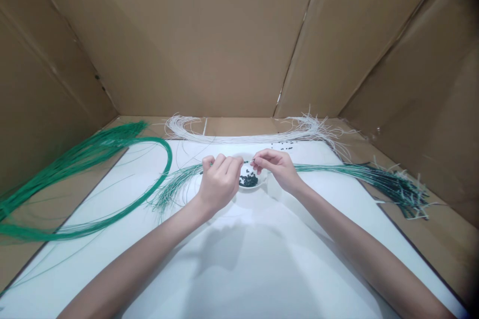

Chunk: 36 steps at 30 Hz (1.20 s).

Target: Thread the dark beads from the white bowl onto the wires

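Black beads (248, 180) lay in the bowl (262, 178) between the left hand (221, 178), grip unclear, and the right hand (279, 167), fingertips together.

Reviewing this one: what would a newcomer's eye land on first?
Probably the bright green strands, looping across the left side. Next, the left hand and right hand by a white bowl of dark pieces, mid-picture; beyond them, white strands stretch crosswise.
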### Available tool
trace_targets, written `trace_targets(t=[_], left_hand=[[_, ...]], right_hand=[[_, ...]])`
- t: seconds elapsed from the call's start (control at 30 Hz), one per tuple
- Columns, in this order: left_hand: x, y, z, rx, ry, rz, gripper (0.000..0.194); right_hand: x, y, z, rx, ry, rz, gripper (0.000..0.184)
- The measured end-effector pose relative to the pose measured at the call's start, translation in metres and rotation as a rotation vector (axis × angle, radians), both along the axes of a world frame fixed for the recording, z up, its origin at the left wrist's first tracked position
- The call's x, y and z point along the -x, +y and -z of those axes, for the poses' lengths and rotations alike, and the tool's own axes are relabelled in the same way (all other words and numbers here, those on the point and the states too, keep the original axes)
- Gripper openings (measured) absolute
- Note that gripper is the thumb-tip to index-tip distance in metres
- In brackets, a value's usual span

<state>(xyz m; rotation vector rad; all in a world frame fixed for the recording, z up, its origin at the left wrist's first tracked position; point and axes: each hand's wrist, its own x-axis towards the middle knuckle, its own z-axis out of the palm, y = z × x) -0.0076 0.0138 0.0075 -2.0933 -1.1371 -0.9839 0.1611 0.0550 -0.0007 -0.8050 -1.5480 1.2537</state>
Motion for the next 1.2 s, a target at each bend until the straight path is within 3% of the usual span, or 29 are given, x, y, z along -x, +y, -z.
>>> trace_targets(t=[0.33, 0.57, 0.9, 1.2], left_hand=[[0.0, -0.001, 0.0, 0.007, -0.003, -0.009, 0.009], [0.0, -0.001, 0.0, -0.026, -0.04, 0.019, 0.006], [0.001, -0.003, 0.0, -0.015, -0.065, 0.029, 0.005], [0.0, -0.004, -0.002, -0.033, -0.085, 0.025, 0.004]], right_hand=[[0.003, -0.003, -0.003, -0.001, 0.027, 0.037, 0.013], [0.005, -0.002, 0.003, 0.119, 0.17, 0.002, 0.013], [0.013, -0.013, -0.003, 0.291, 0.33, -0.007, 0.015], [0.014, -0.014, -0.003, 0.208, 0.292, 0.047, 0.013]])
